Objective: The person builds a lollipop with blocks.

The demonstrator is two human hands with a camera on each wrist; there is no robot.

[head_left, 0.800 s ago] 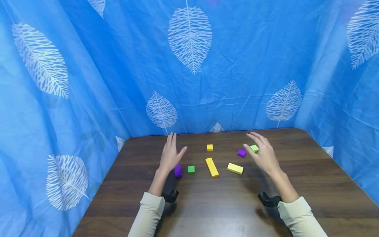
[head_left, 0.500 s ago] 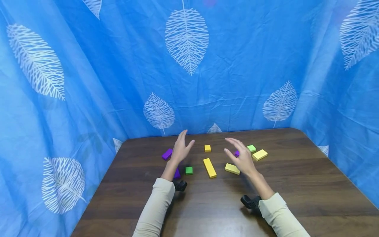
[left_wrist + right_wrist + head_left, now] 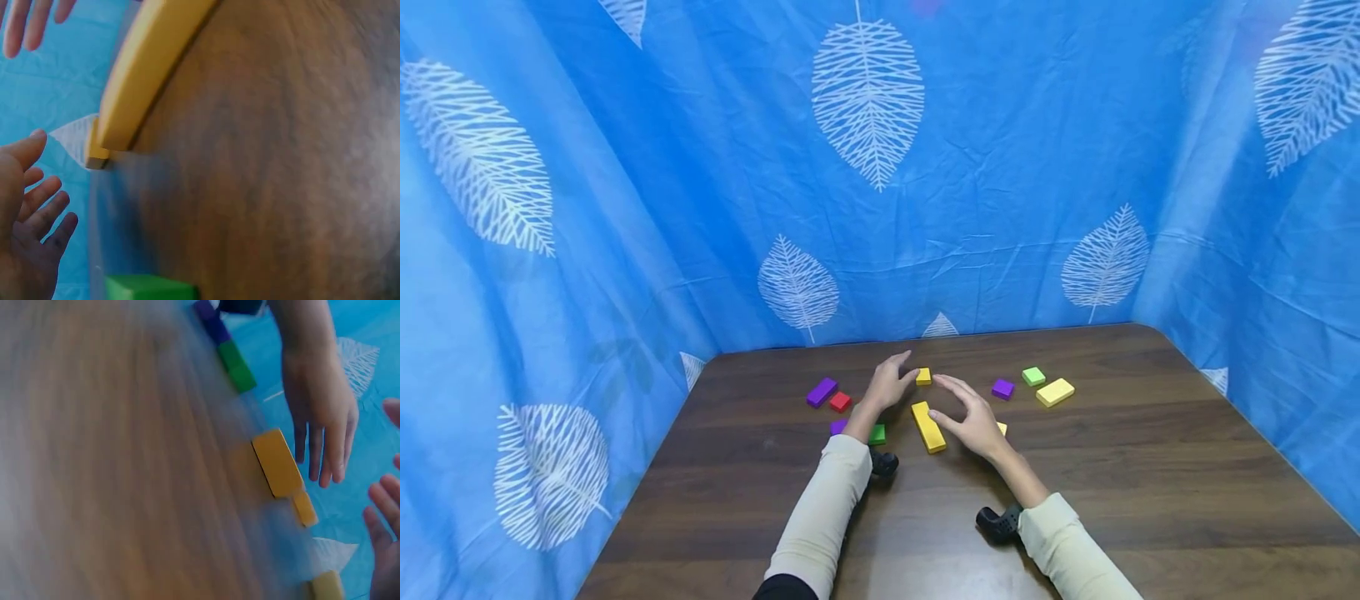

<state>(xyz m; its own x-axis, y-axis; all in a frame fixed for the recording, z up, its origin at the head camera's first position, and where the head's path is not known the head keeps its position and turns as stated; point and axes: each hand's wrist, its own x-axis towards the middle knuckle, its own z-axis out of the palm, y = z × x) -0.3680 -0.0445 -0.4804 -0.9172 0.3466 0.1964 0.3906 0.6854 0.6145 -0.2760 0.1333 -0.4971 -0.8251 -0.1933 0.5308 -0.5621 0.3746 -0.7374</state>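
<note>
My left hand (image 3: 887, 387) hovers over the table, thumb apart from loosely bent fingers, holding nothing. Its fingertips come near the small yellow block (image 3: 923, 377) at the back. Facing it, my right hand (image 3: 973, 421) hangs with fingers spread and nothing between them. Between and below the hands lies a long yellow block (image 3: 928, 427). A green block (image 3: 877, 434) is partly hidden by the left wrist, and a pale yellow block (image 3: 1002, 428) mostly by the right hand. In the left wrist view, the left hand (image 3: 31, 219) shows relaxed fingers.
On the left lie two purple blocks (image 3: 822, 392) and a red block (image 3: 840, 402). To the right are another purple block (image 3: 1002, 388), a light green block (image 3: 1033, 377) and a second pale yellow block (image 3: 1056, 392). A blue leaf-patterned curtain (image 3: 985, 167) hangs behind the wooden table (image 3: 1150, 467).
Both hands have moved inward, the left one rightward and the right one leftward, now close together over the middle. The red block has come into sight. The blocks have stayed in place.
</note>
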